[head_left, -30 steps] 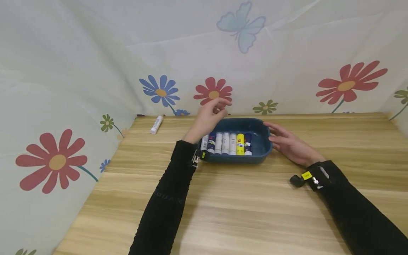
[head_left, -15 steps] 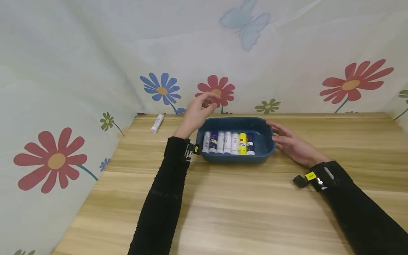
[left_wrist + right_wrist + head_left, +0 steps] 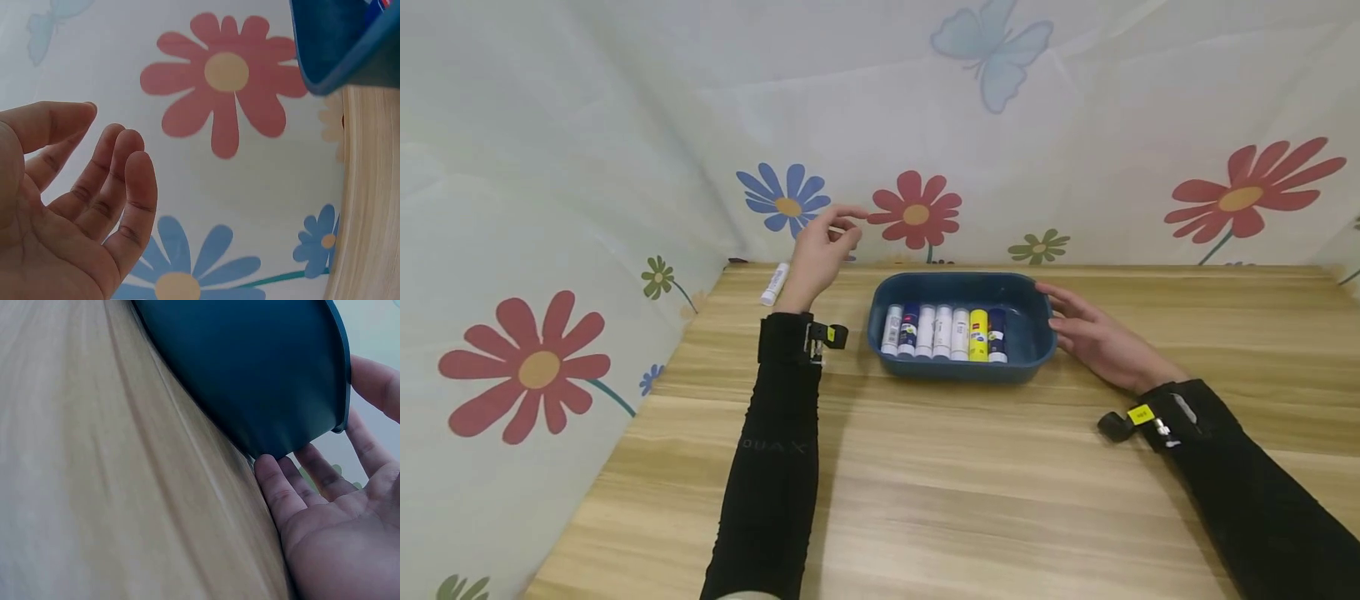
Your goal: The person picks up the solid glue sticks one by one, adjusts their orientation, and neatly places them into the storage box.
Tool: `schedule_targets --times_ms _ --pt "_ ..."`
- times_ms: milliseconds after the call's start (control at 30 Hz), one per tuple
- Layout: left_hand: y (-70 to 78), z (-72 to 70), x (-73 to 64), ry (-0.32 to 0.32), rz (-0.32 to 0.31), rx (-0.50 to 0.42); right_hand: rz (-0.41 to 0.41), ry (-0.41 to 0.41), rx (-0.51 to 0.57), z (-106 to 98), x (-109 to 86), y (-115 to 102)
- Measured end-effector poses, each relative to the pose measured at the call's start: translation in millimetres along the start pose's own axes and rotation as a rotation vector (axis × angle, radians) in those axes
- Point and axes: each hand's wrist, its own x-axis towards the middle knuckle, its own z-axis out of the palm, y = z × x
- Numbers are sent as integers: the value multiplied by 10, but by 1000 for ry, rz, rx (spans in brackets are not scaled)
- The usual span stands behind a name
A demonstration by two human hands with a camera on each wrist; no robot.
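Observation:
A blue plastic bin [image 3: 1024,332] holds a row of glue sticks: white ones, a yellow one [image 3: 978,336] and dark blue ones [image 3: 997,335]. My left hand [image 3: 820,257] is raised left of the bin, fingers loosely bent. In the left wrist view, that hand [image 3: 81,219] has nothing between thumb and fingers. A lone white glue stick [image 3: 775,283] lies on the table just beyond the left wrist. My right hand [image 3: 1097,337] rests its fingers against the bin's right end. From the right wrist, the fingertips [image 3: 269,472] touch the bin's outer wall [image 3: 250,375].
The wood-grain table [image 3: 940,475] ends at the back and left against a pale cloth [image 3: 647,100] printed with flowers. Inside the bin, bare floor shows right of the glue sticks.
My left hand has moved left from over the bin, clearing its left end and coming near the lone glue stick. The right hand stays against the bin.

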Motion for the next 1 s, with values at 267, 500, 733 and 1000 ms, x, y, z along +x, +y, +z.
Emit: schedule_targets --times_ms 267,500,733,1000 --pt "-249 -227 9 86 -49 -9 20 12 -11 -6 17 -27" --pt "-498 -370 0 146 -120 48 22 10 -12 5 4 -33" --pt "-706 -457 -27 225 -199 75 -2 -11 -3 18 -9 -7" --pt "-999 -509 -23 283 -302 84 0 -10 -6 32 -1 -16"
